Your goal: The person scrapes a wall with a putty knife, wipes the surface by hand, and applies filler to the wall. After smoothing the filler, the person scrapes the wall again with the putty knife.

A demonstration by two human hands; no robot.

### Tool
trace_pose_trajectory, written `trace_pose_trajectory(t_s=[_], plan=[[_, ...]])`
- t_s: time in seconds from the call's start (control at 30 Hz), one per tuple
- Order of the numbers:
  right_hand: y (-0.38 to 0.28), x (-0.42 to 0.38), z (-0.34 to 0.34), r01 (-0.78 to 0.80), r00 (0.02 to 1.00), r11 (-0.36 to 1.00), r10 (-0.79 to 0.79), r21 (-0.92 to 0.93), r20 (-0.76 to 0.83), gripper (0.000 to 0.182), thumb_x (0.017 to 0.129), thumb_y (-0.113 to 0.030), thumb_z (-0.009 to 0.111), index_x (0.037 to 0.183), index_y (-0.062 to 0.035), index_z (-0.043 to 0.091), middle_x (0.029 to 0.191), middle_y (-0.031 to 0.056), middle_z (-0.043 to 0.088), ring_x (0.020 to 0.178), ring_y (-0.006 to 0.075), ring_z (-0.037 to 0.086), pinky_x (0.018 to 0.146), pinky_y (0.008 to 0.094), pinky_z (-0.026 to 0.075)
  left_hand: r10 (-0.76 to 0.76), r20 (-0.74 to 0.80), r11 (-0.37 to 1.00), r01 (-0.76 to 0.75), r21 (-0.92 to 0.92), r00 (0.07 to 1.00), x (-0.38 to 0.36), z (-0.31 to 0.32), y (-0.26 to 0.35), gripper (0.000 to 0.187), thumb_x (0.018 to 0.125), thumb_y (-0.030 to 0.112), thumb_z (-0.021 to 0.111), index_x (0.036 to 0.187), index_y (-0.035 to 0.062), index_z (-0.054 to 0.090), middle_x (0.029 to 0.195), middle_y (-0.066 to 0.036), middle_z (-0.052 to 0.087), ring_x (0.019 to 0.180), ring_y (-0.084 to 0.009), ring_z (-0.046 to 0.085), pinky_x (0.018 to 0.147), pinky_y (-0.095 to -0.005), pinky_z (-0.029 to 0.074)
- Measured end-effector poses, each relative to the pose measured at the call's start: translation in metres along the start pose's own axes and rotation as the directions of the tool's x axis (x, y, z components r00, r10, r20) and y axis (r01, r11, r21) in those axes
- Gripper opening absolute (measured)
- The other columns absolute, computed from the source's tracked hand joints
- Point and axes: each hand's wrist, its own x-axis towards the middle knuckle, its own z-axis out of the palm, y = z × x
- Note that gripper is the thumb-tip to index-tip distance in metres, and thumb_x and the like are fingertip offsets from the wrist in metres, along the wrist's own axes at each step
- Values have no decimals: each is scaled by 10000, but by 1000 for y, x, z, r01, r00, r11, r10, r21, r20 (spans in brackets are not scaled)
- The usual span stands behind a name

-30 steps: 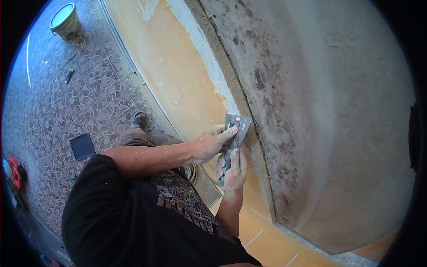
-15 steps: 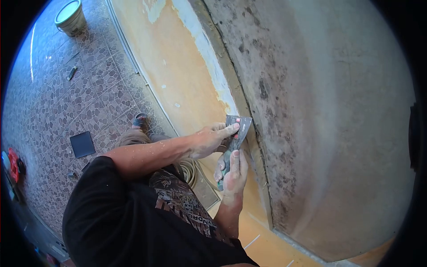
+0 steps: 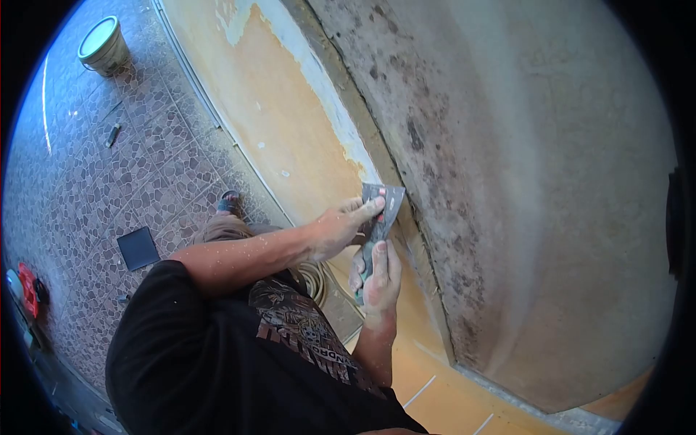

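Observation:
Both of my hands are on a putty knife (image 3: 392, 206) with a grey metal blade and a dark and green handle. My left hand (image 3: 346, 226) grips it at the blade, its thumb lying over the red marks there; the other fingers are mostly hidden behind. Lower down, my right hand (image 3: 380, 279) is wrapped around the handle, with a whitish coating on its fingers. Beyond the blade's edge runs an orange wall (image 3: 290, 123) with a ragged white patch (image 3: 312, 69) where the paint is gone. A rough ledge (image 3: 377, 148) borders it.
A grey, dark-stained surface (image 3: 507, 181) fills the right side. On the patterned tile floor (image 3: 159, 145) stand a lidded bucket (image 3: 105, 54), a small dark tool (image 3: 113, 135) and a black square tray (image 3: 138, 249). A coiled hose (image 3: 313, 281) lies beside my body, and a red object (image 3: 29, 290) is far left.
The view has shifted slightly, so the floor items sit lower and the wall sits further left. My hands keep their hold on the putty knife, nearly unchanged.

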Motion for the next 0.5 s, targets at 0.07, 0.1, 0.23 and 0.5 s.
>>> trace_pose_trajectory(t_s=[0.07, 0.1, 0.23, 0.5], plan=[[-1, 1, -1, 11, 1000, 1000, -11, -17, 9, 322, 1036, -361, 382, 943, -64, 464, 624, 6, 444, 402, 79, 400, 364, 221, 335, 13, 16, 1000, -13, -11, 1000, -1, 1, 3, 320, 975, 423, 541, 1103, 131, 561, 932, 24, 557, 846, -103, 543, 820, -318, 465], [-4, 3, -1, 13, 1000, 999, -13, -32, 7, 322, 1036, -358, 380, 940, -63, 463, 624, 8, 445, 401, 80, 401, 363, 223, 335, 12, 33, 1000, -11, -25, 999, 0, 1, 4, 324, 975, 424, 541, 1102, 127, 560, 932, 25, 556, 848, -101, 542, 822, -318, 464], [-1, -5, 8, -15, 998, 1000, 15, 5, -64, 336, 1048, -302, 348, 842, -55, 444, 627, 18, 455, 418, 75, 417, 380, 219, 345, 50, 42, 999, -50, 3, 998, 1, -5, -1, 325, 979, 415, 537, 1121, 123, 552, 951, 19, 557, 861, -100, 537, 828, -324, 460], [-3, 23, 21, 16, 998, 1000, -16, 10, 66, 321, 1049, -307, 359, 972, -35, 512, 652, 0, 465, 442, 59, 429, 389, 200, 339, 129, 64, 989, -133, 66, 990, -8, -13, 28, 353, 1012, 432, 442, 1140, 107, 497, 928, -2, 544, 860, -116, 537, 772, -307, 471]])
